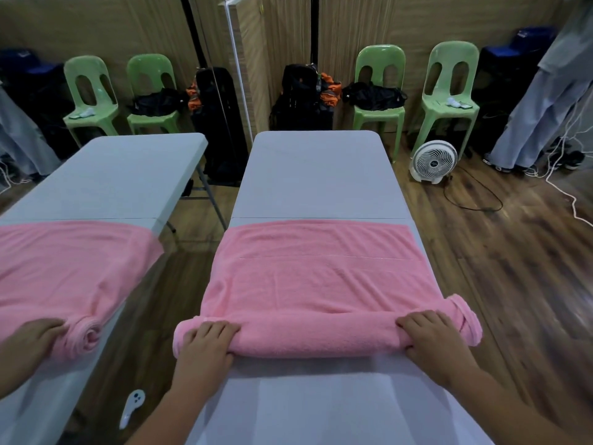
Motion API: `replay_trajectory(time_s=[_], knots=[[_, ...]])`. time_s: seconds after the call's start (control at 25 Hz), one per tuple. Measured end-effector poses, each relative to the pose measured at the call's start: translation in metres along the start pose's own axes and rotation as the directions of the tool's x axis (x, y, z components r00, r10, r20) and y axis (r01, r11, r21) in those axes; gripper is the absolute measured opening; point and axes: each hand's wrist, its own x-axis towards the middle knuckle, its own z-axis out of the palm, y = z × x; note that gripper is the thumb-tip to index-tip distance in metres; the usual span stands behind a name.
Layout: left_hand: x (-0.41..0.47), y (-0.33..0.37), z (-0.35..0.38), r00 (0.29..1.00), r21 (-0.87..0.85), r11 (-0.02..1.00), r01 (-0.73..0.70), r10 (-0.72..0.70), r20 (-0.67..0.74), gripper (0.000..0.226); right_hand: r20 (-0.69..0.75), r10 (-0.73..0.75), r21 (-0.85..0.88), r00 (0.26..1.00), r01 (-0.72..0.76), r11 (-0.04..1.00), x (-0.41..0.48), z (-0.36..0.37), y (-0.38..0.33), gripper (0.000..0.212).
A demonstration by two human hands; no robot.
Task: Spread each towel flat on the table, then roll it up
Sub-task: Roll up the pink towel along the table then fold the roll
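**Pink towel half rolled, both hands on the roll**

We're looking down a long grey table [316,175] running from the bottom of the frame up to the centre. Across it lies a pink towel [317,277], its far part spread flat in the middle of the frame, its near edge wound into a thick roll in the lower centre. The roll reaches past both table edges, and its right end shows the spiral of layers.

Our left hand [205,343] sits on the left end of the roll, fingers curved over the top and pressing into the cloth, thumb tucked toward the near side. Our right hand [431,340] sits near the right end, fingers spread and bent over the top of the roll, palm down. Neither hand is closed into a fist; both cup the roll. Below the roll, bare table shows toward the bottom edge.

On the left of the frame, a mirror [106,91] repeats the table, towel and a hand. At lower left a small white controller [132,407] lies on the wooden floor. Upper right, two green chairs [449,88] stand by the wall, with a white fan [434,161] on the floor beside the table's far end.
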Motion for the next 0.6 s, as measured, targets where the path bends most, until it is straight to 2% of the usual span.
replay_trajectory(time_s=[0.08,0.2,0.28,0.36,0.44,0.52,0.6], knots=[[0.002,-0.001,-0.008,1.000,0.031,1.000,0.000,0.001,-0.024,0.036,0.000,-0.013,-0.010,1.000,0.013,1.000,0.008,-0.013,-0.001,0.024],[0.006,0.002,-0.021,0.996,0.102,0.992,-0.072,0.067,0.051,0.038,0.198,-0.056,-0.061,0.979,0.070,0.996,0.017,-0.041,0.003,0.026],[0.021,0.005,-0.036,0.989,0.135,0.988,-0.080,0.062,0.136,0.039,0.237,-0.026,-0.019,0.971,0.031,0.999,0.034,-0.049,0.008,0.027],[0.045,0.006,-0.044,0.989,0.115,0.993,-0.037,0.020,0.146,0.035,0.222,0.045,0.054,0.974,-0.059,0.997,0.057,-0.049,0.012,0.034],[0.065,0.001,-0.044,0.998,0.130,0.992,0.001,-0.009,0.058,0.034,0.129,0.085,0.091,0.988,-0.097,0.991,0.075,-0.050,0.013,0.034],[0.069,-0.003,-0.034,0.999,0.103,0.995,-0.013,0.018,-0.051,0.036,-0.050,-0.037,0.078,0.998,0.041,0.996,0.076,-0.048,0.005,0.026],[0.058,-0.002,-0.022,0.997,0.069,0.995,-0.069,0.072,-0.039,0.041,-0.109,-0.192,0.027,0.975,0.196,0.980,0.065,-0.037,0.000,0.031]])
